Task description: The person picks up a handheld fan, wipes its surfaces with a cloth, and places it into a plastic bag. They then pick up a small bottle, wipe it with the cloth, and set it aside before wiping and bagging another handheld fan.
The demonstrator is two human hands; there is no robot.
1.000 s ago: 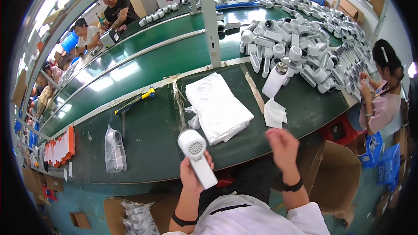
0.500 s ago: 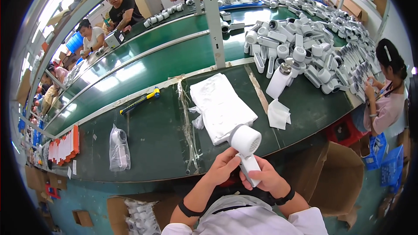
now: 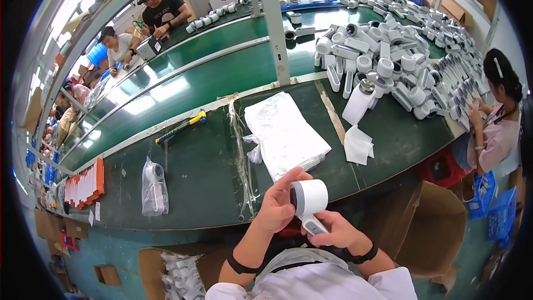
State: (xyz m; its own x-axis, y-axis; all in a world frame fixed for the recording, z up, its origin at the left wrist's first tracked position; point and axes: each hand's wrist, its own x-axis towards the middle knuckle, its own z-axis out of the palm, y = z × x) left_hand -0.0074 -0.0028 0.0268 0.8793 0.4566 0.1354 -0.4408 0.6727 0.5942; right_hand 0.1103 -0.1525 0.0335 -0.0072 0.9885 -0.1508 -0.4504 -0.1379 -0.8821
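Observation:
Over the near edge of the workbench (image 3: 200,189) I hold a white handheld device (image 3: 314,195) with a drum-shaped head and a short handle. The head's dark grey face is turned left. My right hand (image 3: 340,230) is closed round the handle at the lower end. Against the head's left side rests my left hand (image 3: 278,204), its thumb by the rim and its fingers reaching behind the head. Just beyond my hands lies a stack of white plastic bags (image 3: 283,128). A crumpled white cloth (image 3: 358,145) and a white bottle with a metal top (image 3: 359,102) are to its right.
A large pile of similar devices (image 3: 388,61) covers the right back. At left lie a bagged device (image 3: 155,189), a yellow-black hammer (image 3: 181,126) and orange-and-white cards (image 3: 84,184). Open cartons (image 3: 427,228) stand below. A co-worker (image 3: 499,116) sits at right; others work across.
The device has turned: its perforated face pointed toward the right, and now the dark face shows at left. My left hand has moved up from the handle to the head.

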